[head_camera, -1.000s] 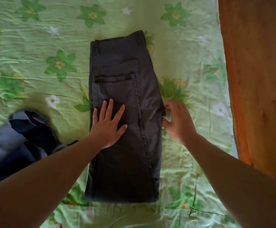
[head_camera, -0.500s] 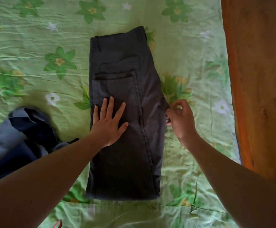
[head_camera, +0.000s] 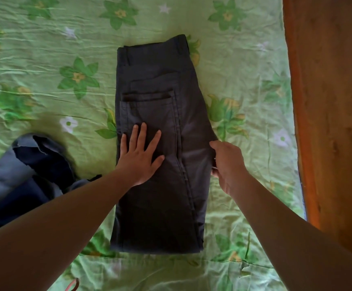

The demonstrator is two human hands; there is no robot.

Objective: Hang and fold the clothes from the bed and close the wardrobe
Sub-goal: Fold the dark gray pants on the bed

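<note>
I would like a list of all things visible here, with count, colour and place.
trousers: one, dark grey, folded, middle of the sheet
sheet: one, light green with flowers, under the clothes
garment: one, blue, crumpled, left on the sheet
wood panel: one, orange-brown, right edge
pink loop: one, bottom edge, unclear what
left hand: one, flat on the trousers, fingers spread
right hand: one, grips the trousers' right edge

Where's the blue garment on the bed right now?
In the head view the blue garment lies crumpled on the green floral sheet at the left edge, left of the folded dark trousers.
</note>
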